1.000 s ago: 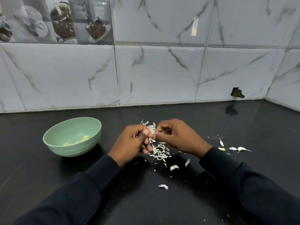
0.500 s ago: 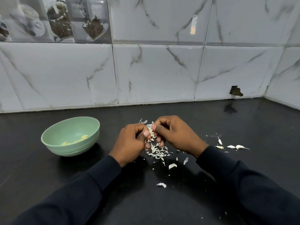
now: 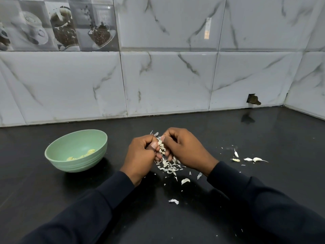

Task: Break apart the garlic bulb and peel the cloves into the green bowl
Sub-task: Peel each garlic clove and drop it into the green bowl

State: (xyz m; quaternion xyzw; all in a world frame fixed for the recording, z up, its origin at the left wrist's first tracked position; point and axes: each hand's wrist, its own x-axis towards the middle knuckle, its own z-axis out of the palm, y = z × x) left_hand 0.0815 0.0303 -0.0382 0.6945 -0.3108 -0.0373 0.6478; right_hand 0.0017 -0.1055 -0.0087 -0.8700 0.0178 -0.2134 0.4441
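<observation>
Several peeled cloves [image 3: 88,152] lie in the bowl [image 3: 75,166], which stands on the table [image 3: 263,134] well to the left of the hands. No whole bulb is in view, so the breaking apart is judged done.

One clove [image 3: 160,143] is in work above the table between the two hands. The left hand [image 3: 140,155] has its grip pinched on it, thumb pressed against curled fingers. The right hand [image 3: 186,148] has its grip pinched on the same clove from the other side, thumbnail at the skin. The fingers hide most of the clove, and how much skin is on it cannot be told.

A heap of skins [image 3: 169,166] lies directly beneath the hands, with stray flakes scattered toward the viewer. A few loose cloves [image 3: 257,159] lie well apart at the right and appear unpeeled. Judgement: the task is past its middle, with the held clove and the loose ones left to peel and drop into the bowl.

The table is black, glossy and littered with peel. The wall [image 3: 167,85] behind is of grey-veined white tile, turning a corner at the right. A hole [image 3: 253,99] is broken in one tile just above the table. Picture tiles [image 3: 61,23] of cups and coffee beans sit at upper left. Dark sleeves [image 3: 263,199] cover both forearms.
</observation>
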